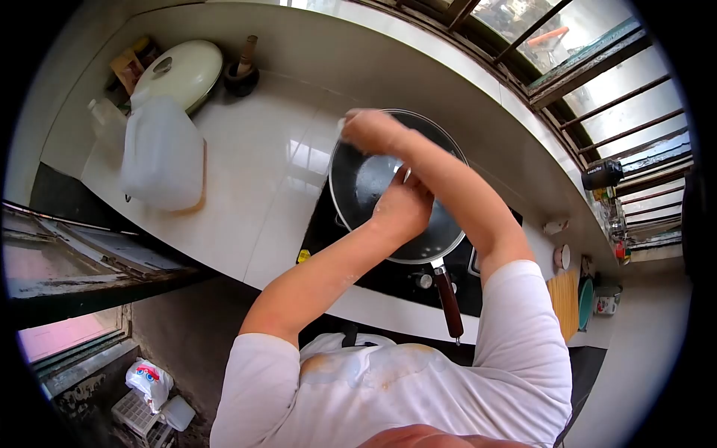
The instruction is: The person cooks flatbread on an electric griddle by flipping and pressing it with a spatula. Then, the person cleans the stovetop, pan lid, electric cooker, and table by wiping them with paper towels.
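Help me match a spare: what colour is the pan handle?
Dark reddish-brown; the pan handle shows in the head view.

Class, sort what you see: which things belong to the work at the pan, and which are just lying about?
Part of the job, it seems:
pan
black stovetop beneath it
left hand
right hand

Apparently just lying about:
plastic jug
mortar and pestle
wooden board
plastic bag
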Motion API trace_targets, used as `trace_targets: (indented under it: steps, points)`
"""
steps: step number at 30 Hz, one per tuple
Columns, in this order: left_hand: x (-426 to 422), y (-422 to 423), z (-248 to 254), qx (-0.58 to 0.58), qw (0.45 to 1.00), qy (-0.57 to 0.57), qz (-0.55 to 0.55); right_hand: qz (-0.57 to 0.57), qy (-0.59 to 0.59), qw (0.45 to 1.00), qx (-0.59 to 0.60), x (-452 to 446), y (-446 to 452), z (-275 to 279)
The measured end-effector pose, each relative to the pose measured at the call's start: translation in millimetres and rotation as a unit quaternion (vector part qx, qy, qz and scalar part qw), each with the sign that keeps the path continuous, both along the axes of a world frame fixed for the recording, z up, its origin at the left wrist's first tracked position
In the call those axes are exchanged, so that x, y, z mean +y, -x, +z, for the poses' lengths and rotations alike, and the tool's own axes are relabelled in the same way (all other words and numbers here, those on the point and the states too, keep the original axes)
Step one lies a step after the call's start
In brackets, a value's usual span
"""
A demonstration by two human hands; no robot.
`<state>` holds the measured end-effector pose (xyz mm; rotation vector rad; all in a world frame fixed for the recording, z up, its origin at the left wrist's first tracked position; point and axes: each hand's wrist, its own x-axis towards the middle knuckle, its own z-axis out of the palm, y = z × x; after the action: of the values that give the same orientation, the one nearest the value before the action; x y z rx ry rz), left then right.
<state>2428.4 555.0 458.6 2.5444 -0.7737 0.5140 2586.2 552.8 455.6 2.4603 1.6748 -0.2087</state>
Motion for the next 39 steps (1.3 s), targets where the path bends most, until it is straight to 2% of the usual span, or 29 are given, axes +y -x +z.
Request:
trace_targets:
  steps: [1, 3, 5, 6, 7, 8, 9, 10, 11, 12, 15, 16, 17, 18, 19, 21, 23, 24, 25, 26, 27, 29, 31, 32, 34, 35, 37, 38, 39]
  points:
    - [0.4, -1.1, 1.5, -0.002, 1.0, -0.001, 0.002, -0.111, -0.043, 0.988, 0.095, 6.9, 22.9, 4.1]
    - [-2.5, -1.3, 4.8, 0.057, 0.998, 0.0, 0.025, -0.142, -0.045, 0.979, 0.138, 8.7, 43.7, 23.6]
    - [-0.7, 1.7, 5.8, 0.054, 0.998, -0.037, 0.012, -0.04, -0.1, 0.988, 0.106, -17.3, 17.5, 18.0]
    - [-2.0, 0.0, 2.7, -0.001, 0.999, -0.03, 0.025, -0.014, -0.134, 0.991, 0.011, -39.3, 4.3, 20.6]
    - [-2.7, -0.6, 0.6, -0.055, 0.997, -0.022, 0.039, -0.134, -0.045, 0.99, -0.007, -57.4, -9.8, 25.5]
    - [-2.5, 0.8, -0.1, -0.049, 0.998, -0.018, 0.038, -0.1, 0.075, 0.988, -0.095, -92.6, -39.8, 7.8]
    - [-2.3, 1.9, -0.3, -0.048, 0.998, -0.016, 0.036, -0.286, -0.086, 0.954, -0.036, -125.2, -33.0, 9.9]
    - [-2.0, 1.9, 0.2, -0.05, 0.998, -0.025, 0.037, -0.361, -0.019, 0.931, -0.055, -153.3, -32.0, 11.6]
    - [-1.9, 1.5, 0.6, -0.054, 0.997, -0.034, 0.04, -0.331, 0.009, 0.941, -0.075, -179.2, -28.3, 13.0]
    - [-2.4, 1.2, 0.0, -0.054, 0.997, -0.037, 0.04, -0.381, -0.082, 0.92, -0.031, -188.3, -16.9, 21.2]
    - [-3.8, 2.6, -1.1, -0.054, 0.997, -0.032, 0.047, -0.339, -0.07, 0.938, -0.009, -158.5, -12.5, 26.7]
    - [-4.6, 2.8, -0.7, -0.054, 0.997, -0.033, 0.048, -0.308, -0.104, 0.945, 0.019, -133.9, -5.7, 32.2]
    - [-5.7, 3.0, 0.1, -0.054, 0.996, -0.035, 0.059, -0.249, -0.071, 0.965, 0.028, -110.3, -5.0, 28.8]
    - [-7.0, 3.8, 0.7, -0.054, 0.996, -0.038, 0.068, -0.137, -0.083, 0.986, 0.033, -82.0, 6.5, 31.4]
    - [-7.7, 5.2, 2.6, -0.054, 0.996, -0.04, 0.066, -0.123, -0.07, 0.987, 0.076, -57.8, 20.6, 29.5]
    - [-7.0, 7.5, 7.0, 0.071, 0.992, -0.095, 0.045, -0.036, -0.106, 0.982, 0.153, -32.6, 53.1, 40.3]
    - [-7.3, 6.9, -1.0, 0.059, 0.995, -0.068, 0.044, -0.106, -0.025, 0.986, 0.124, -37.3, 45.0, 45.0]
    - [-7.5, 7.2, -1.2, 0.007, 0.997, -0.056, 0.053, -0.149, 0.0, 0.984, 0.096, -52.9, 23.2, 42.1]
    - [-7.3, 6.1, -0.9, -0.046, 0.996, -0.042, 0.067, -0.183, 0.055, 0.981, 0.018, -69.5, -0.9, 35.8]
    - [-8.4, 6.4, -3.7, -0.041, 0.997, -0.032, 0.064, -0.269, 0.052, 0.962, 0.018, -85.9, -18.0, 35.2]
    - [-7.8, 6.8, -3.8, -0.039, 0.996, -0.032, 0.07, -0.305, 0.052, 0.951, -0.015, -93.1, -22.9, 40.8]
    - [-8.7, 7.7, -4.7, -0.035, 0.997, -0.023, 0.066, -0.295, -0.01, 0.955, -0.021, -85.7, -31.8, 31.0]
    - [-8.9, 9.1, -4.5, -0.047, 0.996, -0.013, 0.075, -0.276, 0.014, 0.961, -0.026, -41.6, -17.8, 32.4]
    - [-8.0, 10.7, -2.1, -0.022, 0.998, -0.008, 0.063, -0.247, -0.037, 0.968, -0.022, -25.7, -13.7, 18.6]
    - [-9.5, 7.6, -5.2, 0.022, 0.999, 0.031, 0.034, -0.033, -0.008, 0.999, -0.005, 0.5, 18.3, 19.9]
    - [-10.1, 6.9, -6.2, 0.023, 0.999, 0.031, 0.033, -0.034, 0.011, 0.998, 0.055, 6.8, 32.9, 10.7]
    - [-10.7, 5.5, -6.7, 0.074, 0.99, 0.112, 0.047, 0.045, -0.018, 0.993, 0.105, 3.6, 54.9, 24.7]
    - [-7.5, 7.4, -15.0, 0.047, 0.995, 0.086, 0.027, -0.015, -0.02, 0.991, 0.13, 0.4, 53.5, 30.8]
    - [-0.5, 17.2, -8.3, 0.047, 0.995, 0.087, 0.029, 0.019, 0.014, 0.997, 0.074, -0.2, 41.6, 33.4]
